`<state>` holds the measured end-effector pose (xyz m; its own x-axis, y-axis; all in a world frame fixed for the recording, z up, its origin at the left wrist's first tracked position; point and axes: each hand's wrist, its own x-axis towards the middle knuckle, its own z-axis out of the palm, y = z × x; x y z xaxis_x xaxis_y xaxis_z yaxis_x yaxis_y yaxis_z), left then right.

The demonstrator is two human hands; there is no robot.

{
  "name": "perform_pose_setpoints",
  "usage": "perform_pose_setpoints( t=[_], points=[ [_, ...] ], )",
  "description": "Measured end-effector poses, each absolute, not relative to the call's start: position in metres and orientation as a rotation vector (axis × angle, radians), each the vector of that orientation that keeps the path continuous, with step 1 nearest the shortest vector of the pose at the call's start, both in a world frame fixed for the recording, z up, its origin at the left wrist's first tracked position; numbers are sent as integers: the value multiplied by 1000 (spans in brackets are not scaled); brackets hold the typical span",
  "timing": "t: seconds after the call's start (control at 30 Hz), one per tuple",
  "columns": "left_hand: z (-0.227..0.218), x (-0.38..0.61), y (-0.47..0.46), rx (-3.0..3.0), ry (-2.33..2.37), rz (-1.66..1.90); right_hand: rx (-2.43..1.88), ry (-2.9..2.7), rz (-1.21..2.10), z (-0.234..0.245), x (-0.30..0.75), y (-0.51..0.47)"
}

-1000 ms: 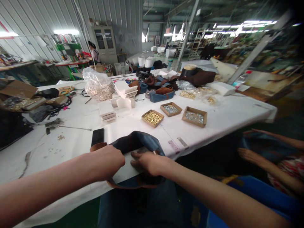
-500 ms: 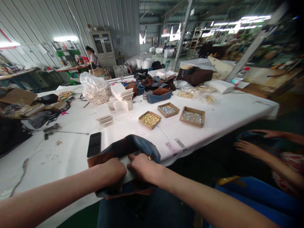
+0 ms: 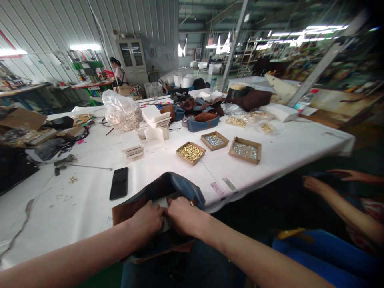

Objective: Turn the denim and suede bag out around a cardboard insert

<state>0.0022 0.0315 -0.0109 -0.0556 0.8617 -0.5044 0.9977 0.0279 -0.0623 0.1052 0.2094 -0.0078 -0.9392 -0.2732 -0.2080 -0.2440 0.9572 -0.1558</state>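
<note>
A blue and brown leather bag (image 3: pixel 184 186) rests at the table's near edge above my lap, its mouth facing up. Both my hands reach into it. My left hand (image 3: pixel 150 218) is closed, its fingers curled at a pale board (image 3: pixel 166 227) inside the bag. Close beside it, my right hand (image 3: pixel 186 216) is closed too, thumb and fingers bent at the same board, a ring on one finger. The fingertips of both hands are partly hidden, as is the board's lower part. A black phone (image 3: pixel 119 183) lies just beyond the bag's left side.
Cardboard trays hold gold studs (image 3: pixel 191 153), silver studs (image 3: pixel 214 139) and more silver pieces (image 3: pixel 245 150). White boards (image 3: pixel 132 146) are stacked left of them. Behind are a plastic bag (image 3: pixel 121 112) and leather pieces (image 3: pixel 204 123). A co-worker's hands (image 3: pixel 315 185) are at right, above a blue bin (image 3: pixel 315 252).
My left hand has shifted up on the pale board, and my fingers are closer together. The bag has tilted slightly. The co-worker's near hand has moved right.
</note>
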Motion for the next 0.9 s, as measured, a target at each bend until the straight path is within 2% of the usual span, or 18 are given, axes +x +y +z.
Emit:
perform_pose_setpoints(
  t=[0.27,0.47,0.9],
  points=[
    [-27,6,23,1909,2064,-610,-282,2829,-215,-2,103,205],
    [-39,19,14,1963,2196,-510,-304,2846,-256,-13,106,208],
    [-51,31,5,2057,2400,-375,-215,2816,-264,-2,105,206]
  ],
)
